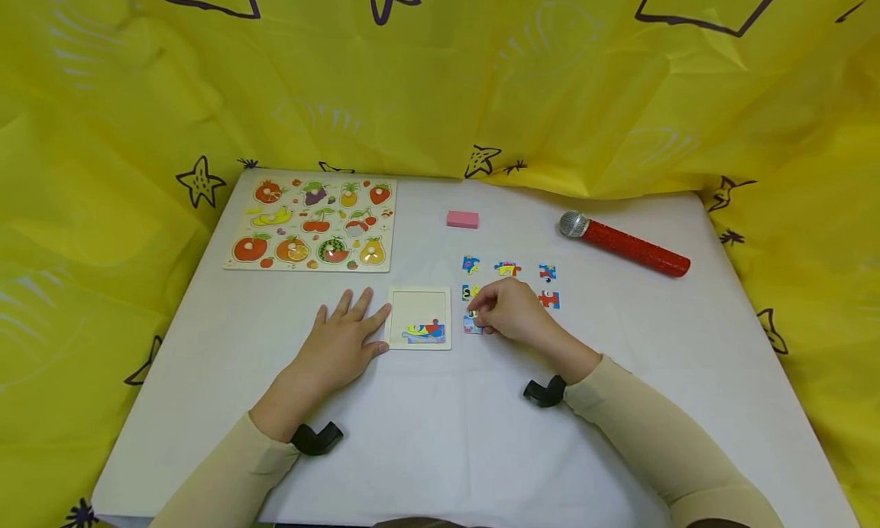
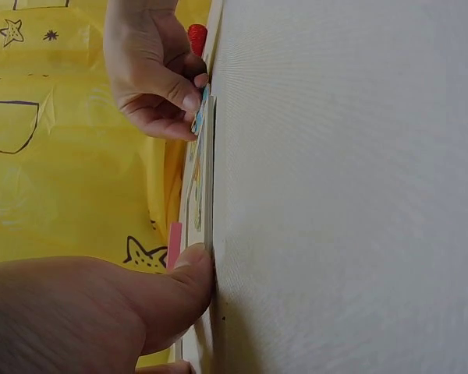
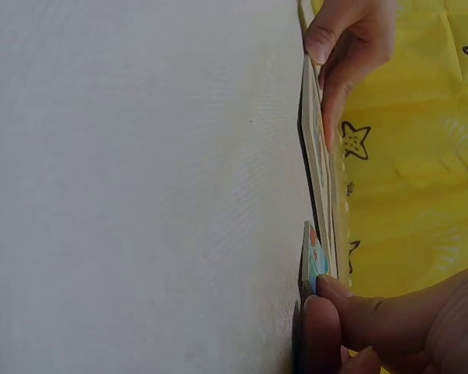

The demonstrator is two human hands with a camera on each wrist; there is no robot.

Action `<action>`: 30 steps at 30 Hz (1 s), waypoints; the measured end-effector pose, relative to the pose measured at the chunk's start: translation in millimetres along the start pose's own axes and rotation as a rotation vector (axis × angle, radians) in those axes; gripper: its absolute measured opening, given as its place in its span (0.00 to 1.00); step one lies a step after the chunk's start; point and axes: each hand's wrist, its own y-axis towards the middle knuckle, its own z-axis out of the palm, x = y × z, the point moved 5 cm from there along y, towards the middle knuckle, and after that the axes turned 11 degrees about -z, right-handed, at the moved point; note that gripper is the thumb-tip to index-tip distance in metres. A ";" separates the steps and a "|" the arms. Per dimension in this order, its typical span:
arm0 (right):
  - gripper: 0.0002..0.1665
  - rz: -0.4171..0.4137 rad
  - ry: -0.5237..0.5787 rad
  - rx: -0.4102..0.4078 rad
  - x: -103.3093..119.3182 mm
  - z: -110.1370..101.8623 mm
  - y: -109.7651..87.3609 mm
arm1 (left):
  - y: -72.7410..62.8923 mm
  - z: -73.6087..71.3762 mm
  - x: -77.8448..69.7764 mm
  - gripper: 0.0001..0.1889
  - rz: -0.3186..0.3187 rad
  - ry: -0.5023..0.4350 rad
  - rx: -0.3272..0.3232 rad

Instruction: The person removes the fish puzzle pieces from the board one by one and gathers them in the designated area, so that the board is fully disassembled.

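A small square puzzle tray [image 1: 420, 289] lies on the white table, with joined jigsaw pieces [image 1: 426, 332] in its lower right part. My left hand [image 1: 341, 343] lies spread at the tray's left side, thumb and forefinger touching its edge. To the right of the tray, my right hand [image 1: 512, 312] pinches a light-blue puzzle piece [image 3: 313, 261] between thumb and finger, low over the cloth. Part of that piece is hidden by the fingers. Around this hand lie several loose pieces, among them a red and blue one [image 1: 548, 299] and a yellow one [image 1: 507, 269].
A fruit peg puzzle board [image 1: 312, 226] occupies the back left of the table. Behind the loose pieces sits a pink block [image 1: 463, 219]. A red toy microphone [image 1: 626, 245] lies at the back right. Yellow patterned cloth [image 1: 440, 77] hangs around the table's back and sides.
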 end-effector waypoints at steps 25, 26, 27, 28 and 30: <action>0.19 -0.294 -0.180 -0.018 41.1 27.0 5.3 | 1.5 0.0 0.4 0.37 -0.004 0.020 0.000; 0.19 -0.321 -0.167 0.008 44.4 31.7 7.3 | 1.6 0.4 0.6 0.37 -0.004 0.020 0.001; 0.19 -0.347 -0.158 0.033 47.8 36.3 9.2 | 1.6 0.8 0.9 0.37 -0.004 0.020 0.001; 0.19 -0.368 -0.151 0.055 50.2 41.0 11.2 | 1.5 1.1 1.0 0.36 -0.002 0.019 0.000; 0.20 -0.405 -0.150 0.095 54.6 49.7 14.0 | 1.2 1.7 1.0 0.36 0.000 0.014 -0.003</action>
